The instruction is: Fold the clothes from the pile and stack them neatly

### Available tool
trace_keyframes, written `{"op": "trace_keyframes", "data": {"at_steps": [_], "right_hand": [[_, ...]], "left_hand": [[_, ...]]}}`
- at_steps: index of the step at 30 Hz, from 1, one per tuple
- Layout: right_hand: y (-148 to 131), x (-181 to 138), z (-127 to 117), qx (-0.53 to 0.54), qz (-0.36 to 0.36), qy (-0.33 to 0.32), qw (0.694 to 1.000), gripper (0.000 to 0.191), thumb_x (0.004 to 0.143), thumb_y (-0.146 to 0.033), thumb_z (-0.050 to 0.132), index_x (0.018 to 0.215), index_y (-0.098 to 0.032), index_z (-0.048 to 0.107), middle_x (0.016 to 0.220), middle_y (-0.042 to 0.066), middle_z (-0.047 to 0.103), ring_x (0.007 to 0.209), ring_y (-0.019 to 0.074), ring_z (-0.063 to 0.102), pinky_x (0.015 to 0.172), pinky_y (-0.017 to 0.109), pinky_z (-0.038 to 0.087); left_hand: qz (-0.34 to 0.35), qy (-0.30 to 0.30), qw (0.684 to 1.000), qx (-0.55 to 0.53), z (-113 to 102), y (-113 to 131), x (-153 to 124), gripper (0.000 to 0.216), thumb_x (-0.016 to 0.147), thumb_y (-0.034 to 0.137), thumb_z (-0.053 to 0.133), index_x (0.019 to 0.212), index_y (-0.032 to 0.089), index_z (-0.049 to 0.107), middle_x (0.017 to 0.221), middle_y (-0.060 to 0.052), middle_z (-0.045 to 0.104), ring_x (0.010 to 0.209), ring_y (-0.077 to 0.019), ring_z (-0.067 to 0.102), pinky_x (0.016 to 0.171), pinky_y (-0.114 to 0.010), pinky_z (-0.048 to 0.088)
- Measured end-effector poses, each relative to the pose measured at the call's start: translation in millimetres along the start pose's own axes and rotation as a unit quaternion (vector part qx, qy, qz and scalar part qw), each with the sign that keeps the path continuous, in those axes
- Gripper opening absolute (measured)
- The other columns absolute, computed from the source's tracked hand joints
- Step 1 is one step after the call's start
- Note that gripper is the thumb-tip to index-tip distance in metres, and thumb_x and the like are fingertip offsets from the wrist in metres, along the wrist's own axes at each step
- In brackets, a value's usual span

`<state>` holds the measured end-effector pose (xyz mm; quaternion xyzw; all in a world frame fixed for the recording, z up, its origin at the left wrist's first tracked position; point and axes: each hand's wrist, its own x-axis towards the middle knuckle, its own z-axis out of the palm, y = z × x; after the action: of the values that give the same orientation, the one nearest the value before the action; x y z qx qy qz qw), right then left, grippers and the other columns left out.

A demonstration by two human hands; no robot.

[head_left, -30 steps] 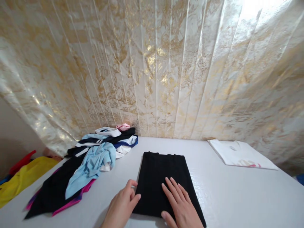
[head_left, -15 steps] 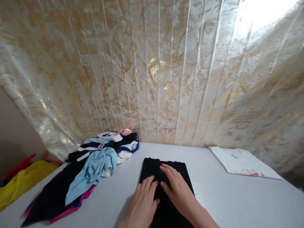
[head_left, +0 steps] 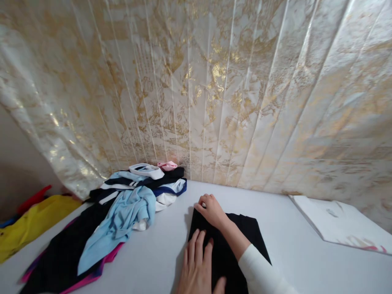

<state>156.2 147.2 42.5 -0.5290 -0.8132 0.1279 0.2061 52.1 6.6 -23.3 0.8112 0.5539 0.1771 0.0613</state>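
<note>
Since half a second ago, the right hand (head_left: 210, 209) has moved to the far left corner of the folded black garment (head_left: 226, 254), fingers curled; whether they grip the cloth cannot be told. The left hand (head_left: 197, 261) lies open on its left side. The garment rests on a white counter (head_left: 165, 245), between a heap of clothes (head_left: 122, 220) and a folded white garment (head_left: 344, 226).

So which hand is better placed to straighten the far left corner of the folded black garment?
Probably the right hand: it is curled right at that corner of the folded black garment, while the left hand is spread nearer the person.
</note>
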Motion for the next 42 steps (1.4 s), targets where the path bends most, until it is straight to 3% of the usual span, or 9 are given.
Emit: {"op": "trace_keyframes", "data": {"at_steps": [5,11,18,21,25,28,34,42], "right_hand": [[5.0,-0.9,3.9,-0.001,0.012,0.0,1.0,0.017,0.095,-0.032,0.05,0.087,-0.021,0.06,0.078,0.0,0.069,0.07,0.0138,0.061,0.063,0.022,0.039],[-1.3,-0.7,21.1,-0.059,0.019,0.021,0.998,0.007,0.091,-0.027,0.058,0.089,-0.02,0.06,0.086,0.008,0.071,0.084,0.0215,0.063,0.075,0.029,0.039],[1.6,-2.8,25.5,-0.061,-0.002,0.019,0.998,0.012,0.093,-0.03,0.056,0.091,-0.02,0.06,0.09,0.007,0.071,0.088,0.0217,0.063,0.08,0.031,0.039],[2.6,-4.0,20.9,-0.042,-0.008,0.017,0.999,0.017,0.095,-0.033,0.052,0.09,-0.019,0.061,0.09,0.007,0.071,0.088,0.0212,0.063,0.08,0.031,0.04],[4.7,-7.4,11.0,-0.003,-0.024,0.011,1.0,0.014,0.092,-0.031,0.055,0.088,-0.02,0.062,0.092,0.005,0.071,0.089,0.0204,0.061,0.081,0.03,0.04],[7.0,-9.5,5.4,0.025,-0.028,0.008,0.999,0.005,0.084,-0.023,0.063,0.087,-0.019,0.061,0.09,0.004,0.069,0.088,0.0191,0.06,0.08,0.028,0.042],[9.0,-11.9,8.5,0.054,-0.027,0.016,0.998,0.009,0.085,-0.016,0.06,0.092,-0.019,0.057,0.087,0.003,0.066,0.083,0.0171,0.06,0.076,0.027,0.043],[7.6,-17.1,24.7,0.021,-0.047,0.042,0.998,0.022,0.085,-0.01,0.056,0.105,-0.02,0.054,0.097,0.007,0.065,0.093,0.0229,0.057,0.084,0.034,0.04]], "left_hand": [[0.003,-0.014,1.0,0.007,-5.9,4.1,3.7,0.07,0.075,0.04,0.063,0.139,0.014,0.048,0.152,-0.017,0.029,0.138,-0.0398,0.03,0.107,-0.052,0.034],[0.033,-0.021,0.999,0.033,-10.3,1.9,5.1,0.073,0.077,0.048,0.061,0.139,0.011,0.048,0.148,-0.019,0.034,0.135,-0.0397,0.036,0.105,-0.05,0.037],[0.066,0.044,0.995,0.062,-3.8,-7.0,2.9,0.076,0.08,0.056,0.058,0.142,0.014,0.044,0.149,-0.019,0.035,0.133,-0.0388,0.039,0.103,-0.048,0.04],[0.04,0.085,0.992,0.084,-4.3,-17.6,1.3,0.066,0.086,0.046,0.053,0.143,0.014,0.042,0.153,-0.017,0.03,0.135,-0.0357,0.036,0.103,-0.046,0.04],[-0.036,0.081,0.994,0.064,-10.8,-26.6,-2.7,0.054,0.092,0.03,0.044,0.144,0.015,0.039,0.148,-0.014,0.04,0.13,-0.0285,0.044,0.1,-0.041,0.043],[-0.042,0.073,0.996,0.038,-14.8,-23.9,-4.6,0.054,0.091,0.018,0.041,0.144,0.02,0.037,0.143,-0.011,0.045,0.125,-0.0247,0.049,0.098,-0.038,0.045],[-0.046,0.05,0.997,0.027,-19.6,-14.9,-4.1,0.053,0.088,0.011,0.041,0.139,0.026,0.045,0.138,-0.008,0.048,0.118,-0.0229,0.053,0.094,-0.035,0.046],[-0.046,-0.013,0.998,0.032,-30.8,-15.5,-5.1,0.082,0.069,-0.012,0.025,0.141,0.023,0.042,0.135,-0.007,0.05,0.118,-0.0169,0.053,0.096,-0.029,0.041]]}}
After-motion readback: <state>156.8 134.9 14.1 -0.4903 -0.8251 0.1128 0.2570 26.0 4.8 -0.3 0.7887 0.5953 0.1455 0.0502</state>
